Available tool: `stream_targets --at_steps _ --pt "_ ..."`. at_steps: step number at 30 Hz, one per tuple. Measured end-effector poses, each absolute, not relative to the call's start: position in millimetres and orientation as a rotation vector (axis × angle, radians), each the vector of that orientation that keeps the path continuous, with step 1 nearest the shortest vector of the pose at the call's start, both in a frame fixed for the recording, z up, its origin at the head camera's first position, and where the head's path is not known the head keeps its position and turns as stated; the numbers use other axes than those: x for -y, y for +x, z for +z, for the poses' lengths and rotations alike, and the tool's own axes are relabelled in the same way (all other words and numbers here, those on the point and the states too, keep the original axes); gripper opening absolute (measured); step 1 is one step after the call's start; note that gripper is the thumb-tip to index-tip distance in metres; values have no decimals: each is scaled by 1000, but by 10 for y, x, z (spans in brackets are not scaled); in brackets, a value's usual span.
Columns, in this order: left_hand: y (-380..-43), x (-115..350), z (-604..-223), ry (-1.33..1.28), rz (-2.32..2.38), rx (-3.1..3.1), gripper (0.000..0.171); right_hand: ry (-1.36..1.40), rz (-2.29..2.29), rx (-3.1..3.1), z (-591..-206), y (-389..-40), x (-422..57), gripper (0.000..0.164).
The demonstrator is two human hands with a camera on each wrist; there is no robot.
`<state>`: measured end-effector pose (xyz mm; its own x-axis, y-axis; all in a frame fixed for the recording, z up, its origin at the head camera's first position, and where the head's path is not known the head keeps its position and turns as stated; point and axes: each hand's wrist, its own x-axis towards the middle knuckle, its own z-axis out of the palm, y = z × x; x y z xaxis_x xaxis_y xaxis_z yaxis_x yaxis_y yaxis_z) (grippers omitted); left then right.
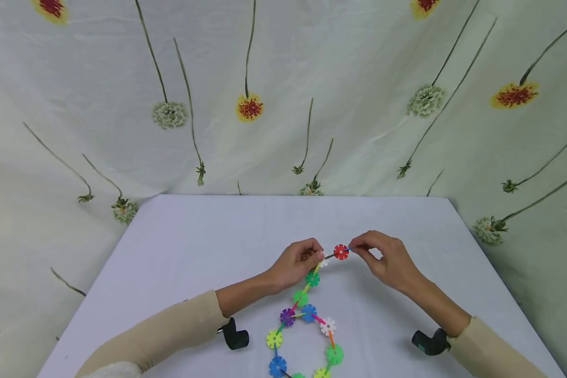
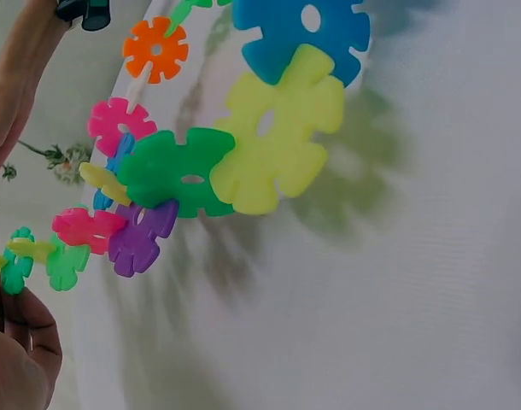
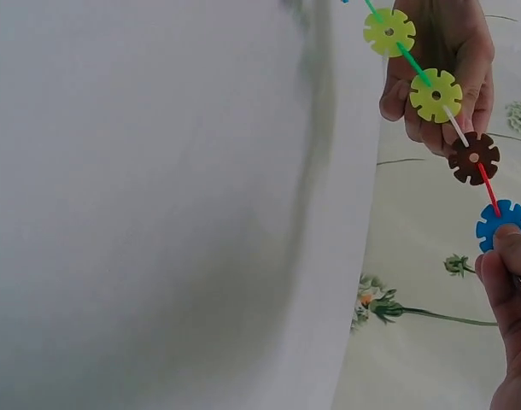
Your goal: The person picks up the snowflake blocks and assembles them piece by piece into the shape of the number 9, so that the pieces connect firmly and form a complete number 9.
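A chain of notched plastic discs, slotted together edge to edge, runs up the table. My left hand pinches it at a white disc. With thumb and fingers, my right hand pinches the blue end disc, seen edge-on in the head view. Between the hands are a red disc and a brown disc. Below the left hand the chain continues through green discs to a purple disc, where it joins a loop. The loop's near end is cut off by the frame.
A white cloth covers the table. Behind it hangs a flower-printed cloth. Black devices are worn at both wrists. In the left wrist view a large blue disc and a yellow disc stand close to the camera.
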<state>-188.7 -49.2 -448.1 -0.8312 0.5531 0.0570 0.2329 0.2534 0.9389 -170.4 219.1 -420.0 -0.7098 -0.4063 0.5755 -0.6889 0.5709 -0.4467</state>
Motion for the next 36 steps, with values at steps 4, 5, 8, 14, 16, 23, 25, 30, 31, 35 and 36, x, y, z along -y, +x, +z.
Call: stream_targets --at_steps 4,5,8,14,16,23,25,30,31,35,36 --pt "-1897 476 -4458 758 1579 -2252 19 872 948 2393 -4208 -1725 -2209 29" --pt "-1900 474 -4448 760 1574 -2248 20 872 953 2397 -4207 -1729 -2216 29" --pt "-1903 479 -4420 753 1565 -2235 21 876 970 2441 -4194 -1733 -2233 30" --pt "-1897 531 -4401 733 1589 -2186 19 921 1055 2638 -4131 -1731 -2156 37" --pt "-1894 534 -4401 732 1602 -2162 17 961 1070 2704 -4110 -1739 -2106 38" --pt "-1874 599 -4450 735 1610 -2100 19 1069 1223 2735 -4127 -1784 -2032 19" --pt "-1864 695 -4486 752 1574 -2099 21 1071 1249 2723 -4147 -1793 -2037 16" --pt "-1789 1066 -4538 774 1359 -2070 20 1043 1276 2735 -4160 -1782 -2053 15" --pt "-1767 1139 -4539 774 1294 -2065 18 1035 1277 2742 -4158 -1774 -2057 15" --pt "-1664 1295 -4537 786 1107 -2009 9 1003 1271 2762 -4156 -1749 -2090 15" --pt "-1641 1297 -4535 798 1087 -1997 9 998 1266 2764 -4160 -1747 -2099 15"
